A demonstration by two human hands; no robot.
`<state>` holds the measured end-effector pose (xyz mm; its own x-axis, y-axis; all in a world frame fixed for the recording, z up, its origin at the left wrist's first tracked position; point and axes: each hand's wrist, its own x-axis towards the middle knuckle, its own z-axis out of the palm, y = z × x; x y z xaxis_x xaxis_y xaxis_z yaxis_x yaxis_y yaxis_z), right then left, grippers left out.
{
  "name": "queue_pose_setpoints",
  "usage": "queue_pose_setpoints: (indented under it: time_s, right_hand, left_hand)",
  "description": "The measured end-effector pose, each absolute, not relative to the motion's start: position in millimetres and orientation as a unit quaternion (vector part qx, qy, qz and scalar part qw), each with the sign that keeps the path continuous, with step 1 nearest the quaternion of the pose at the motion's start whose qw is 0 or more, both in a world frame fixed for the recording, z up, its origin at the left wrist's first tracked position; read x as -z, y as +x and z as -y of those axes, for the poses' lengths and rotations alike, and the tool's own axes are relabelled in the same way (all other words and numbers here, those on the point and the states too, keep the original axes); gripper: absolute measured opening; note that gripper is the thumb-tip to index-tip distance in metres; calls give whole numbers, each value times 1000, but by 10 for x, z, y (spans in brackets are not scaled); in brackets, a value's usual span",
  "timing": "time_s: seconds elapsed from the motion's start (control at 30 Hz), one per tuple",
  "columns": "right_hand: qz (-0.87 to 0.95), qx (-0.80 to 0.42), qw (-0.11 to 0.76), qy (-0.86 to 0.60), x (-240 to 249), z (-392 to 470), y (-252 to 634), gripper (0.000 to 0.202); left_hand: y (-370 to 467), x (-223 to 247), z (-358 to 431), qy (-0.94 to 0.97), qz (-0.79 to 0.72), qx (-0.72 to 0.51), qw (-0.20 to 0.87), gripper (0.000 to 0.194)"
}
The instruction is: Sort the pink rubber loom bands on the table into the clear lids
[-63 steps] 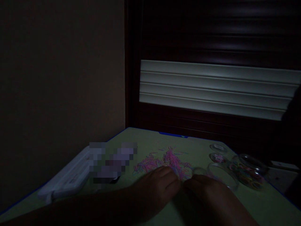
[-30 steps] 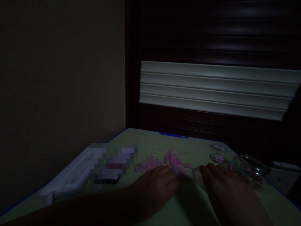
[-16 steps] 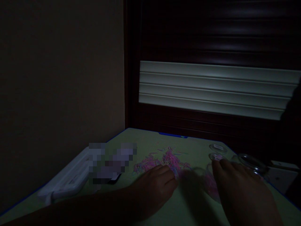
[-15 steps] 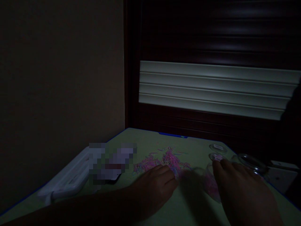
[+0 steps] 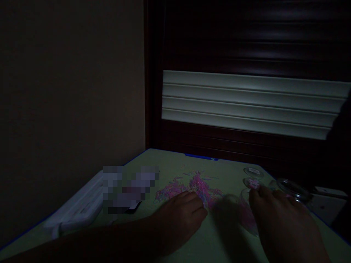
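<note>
A loose pile of thin pink and bluish strands [image 5: 197,184], some looking like small loops, lies on the pale green table [image 5: 164,160]. At its near edge rests my left hand [image 5: 182,217], fingers curled under; whatever they hold is hidden. To the right stands a clear round tub [image 5: 245,215] with pink contents. My right hand [image 5: 285,223] reaches over it, fingers together and bent down, their tips out of sight. Just beyond those fingers sits a small clear dish [image 5: 251,183] with pinkish bits. The light is dim.
A clear round lid [image 5: 253,172] with a label lies farther back. Beyond my right hand are another clear round container [image 5: 293,189] and a white box [image 5: 329,204]. On the left lie a white power strip [image 5: 79,208] and a blurred-out flat object [image 5: 134,188].
My right hand has shifted very slightly down and right, showing more of the tub's rim. The left hand and the pile look the same.
</note>
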<state>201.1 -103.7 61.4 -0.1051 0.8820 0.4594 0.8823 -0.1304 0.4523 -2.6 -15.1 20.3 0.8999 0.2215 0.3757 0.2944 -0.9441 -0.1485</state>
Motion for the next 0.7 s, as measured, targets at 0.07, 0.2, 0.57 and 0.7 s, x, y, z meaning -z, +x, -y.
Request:
queue_pose_setpoints:
  time_s: [0.07,0.2,0.57,0.7]
  right_hand:
    - [664,347,-3,-662,-610,1028,2005,34]
    - [665,341,5,-665,-610,1016,1998,33]
    - [709,346,44,-614,-635,1015,1892,28]
    - [767,286,55,-572,-573,950,1777,29]
  left_hand:
    - [-23,-211,154,-971,129,176,99,13]
    - [-17,-228,164,-969,134,176,106,13]
    - [-23,-207,160,-965,142,202,88,11]
    - [-16,-198,151,-967,149,192,77,10]
